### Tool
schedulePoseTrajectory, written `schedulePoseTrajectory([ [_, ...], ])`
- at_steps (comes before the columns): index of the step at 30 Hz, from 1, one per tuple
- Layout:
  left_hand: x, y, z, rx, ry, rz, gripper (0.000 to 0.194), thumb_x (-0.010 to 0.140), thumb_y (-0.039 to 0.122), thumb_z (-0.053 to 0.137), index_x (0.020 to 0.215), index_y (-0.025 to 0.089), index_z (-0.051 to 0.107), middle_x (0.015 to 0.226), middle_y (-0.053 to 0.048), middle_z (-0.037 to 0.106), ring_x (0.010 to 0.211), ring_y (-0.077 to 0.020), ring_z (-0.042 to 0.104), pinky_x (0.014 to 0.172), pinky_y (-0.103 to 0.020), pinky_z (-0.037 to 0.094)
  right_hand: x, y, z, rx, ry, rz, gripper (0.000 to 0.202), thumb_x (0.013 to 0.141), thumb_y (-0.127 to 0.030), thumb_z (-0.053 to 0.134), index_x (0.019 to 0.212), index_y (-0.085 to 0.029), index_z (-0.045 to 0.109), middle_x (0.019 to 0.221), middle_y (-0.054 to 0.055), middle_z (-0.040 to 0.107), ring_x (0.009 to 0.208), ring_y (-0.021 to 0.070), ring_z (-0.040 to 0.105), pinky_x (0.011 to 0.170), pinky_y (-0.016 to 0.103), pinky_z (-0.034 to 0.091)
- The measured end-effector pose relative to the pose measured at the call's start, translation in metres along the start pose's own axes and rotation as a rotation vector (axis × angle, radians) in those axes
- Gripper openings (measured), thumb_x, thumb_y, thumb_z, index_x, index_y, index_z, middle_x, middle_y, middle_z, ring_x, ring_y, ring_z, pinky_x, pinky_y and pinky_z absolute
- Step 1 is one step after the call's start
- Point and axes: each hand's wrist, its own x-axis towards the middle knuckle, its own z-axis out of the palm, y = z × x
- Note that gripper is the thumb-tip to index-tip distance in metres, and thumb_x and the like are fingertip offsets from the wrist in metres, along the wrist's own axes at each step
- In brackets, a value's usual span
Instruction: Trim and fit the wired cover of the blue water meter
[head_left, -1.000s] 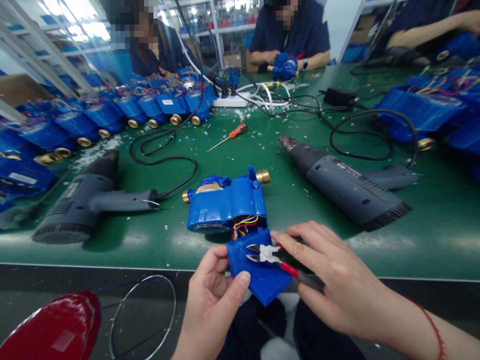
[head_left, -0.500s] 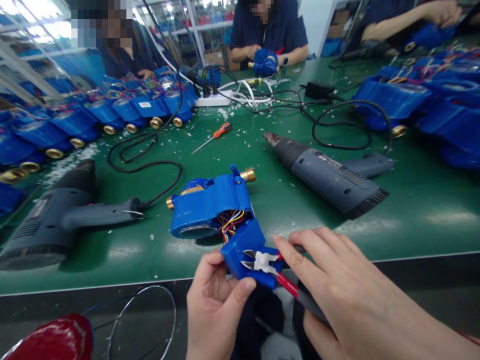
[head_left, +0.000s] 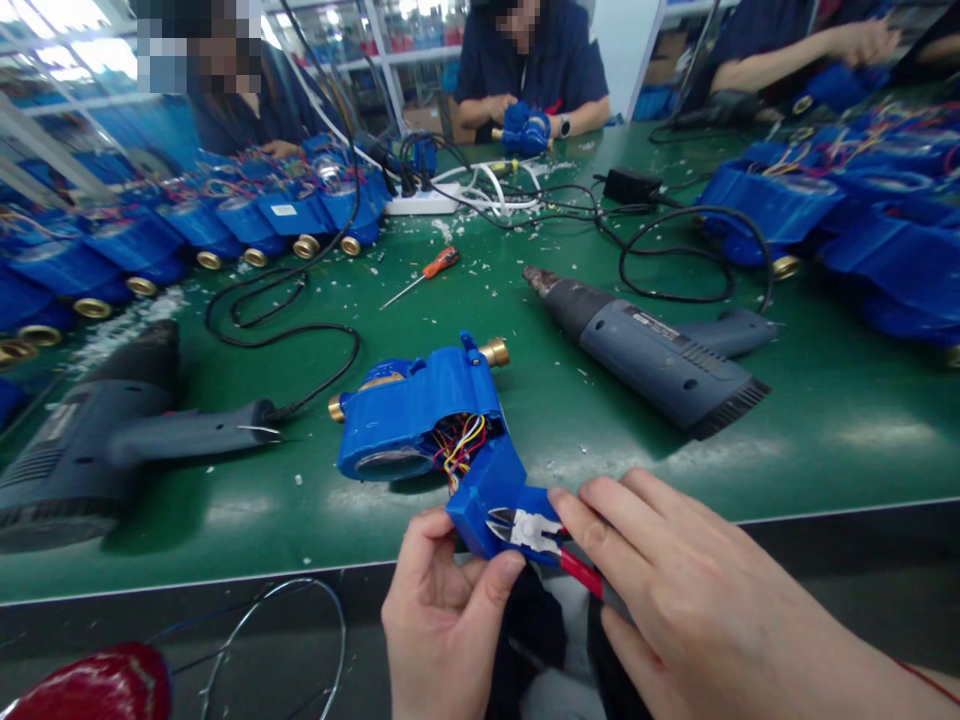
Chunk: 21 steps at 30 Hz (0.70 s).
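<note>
Between thumb and fingers, my left hand (head_left: 454,610) grips a blue plastic cover (head_left: 487,490) at the table's front edge. Red-handled diagonal cutters (head_left: 529,530) lie across the cover's face, their jaws nearly closed, with my right hand (head_left: 660,590) wrapped round the handles. Just beyond the cover sits a blue water meter (head_left: 412,415) with brass pipe ends. Thin coloured wires (head_left: 461,445) come out of its open side towards the cover. Whether the jaws hold anything is too small to tell.
A heat gun (head_left: 645,355) lies to the right, another heat gun (head_left: 97,440) to the left. Behind are an orange screwdriver (head_left: 441,262), a white power strip (head_left: 424,200) and loose cables. Rows of blue meters (head_left: 135,245) line the left. Co-workers sit across the green table (head_left: 420,300).
The cutters' jaws have closed from an open spread. My right hand has squeezed the handles together, and my left hand with the cover has shifted slightly right.
</note>
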Motion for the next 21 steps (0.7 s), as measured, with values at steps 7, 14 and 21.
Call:
schedulePoseTrajectory([
  [7,0.002,-0.001,0.004,-0.02,0.013,-0.023,0.025,0.075,0.008,0.079,0.09,0.024,0.067,0.083,0.006,0.075,0.071,-0.0066,0.072,0.071,-0.01,0.057,-0.004,0.006,0.002,0.183,-0.025,0.039,0.042,0.077,-0.01,0.045,0.113,-0.015,0.067,0.093,0.007,0.069,0.074,0.0212,0.063,0.056,0.032,0.055],
  [14,0.009,-0.007,-0.02,0.152,-0.059,-0.035,0.019,0.089,0.024,0.071,0.107,0.028,0.068,0.099,0.001,0.075,0.089,-0.009,0.072,0.081,-0.011,0.055,-0.002,0.025,0.007,0.191,-0.014,0.008,0.046,0.081,-0.007,0.046,0.125,-0.013,0.058,0.111,0.011,0.063,0.099,0.0262,0.058,0.084,0.042,0.056],
  [21,0.011,-0.009,-0.03,0.217,-0.024,0.166,0.016,0.09,0.021,0.069,0.104,0.03,0.069,0.11,0.002,0.072,0.104,-0.0087,0.07,0.09,-0.01,0.051,0.005,0.017,0.017,0.28,0.072,0.005,0.046,0.08,-0.007,0.046,0.125,-0.01,0.058,0.113,0.014,0.06,0.102,0.0254,0.057,0.085,0.042,0.056],
])
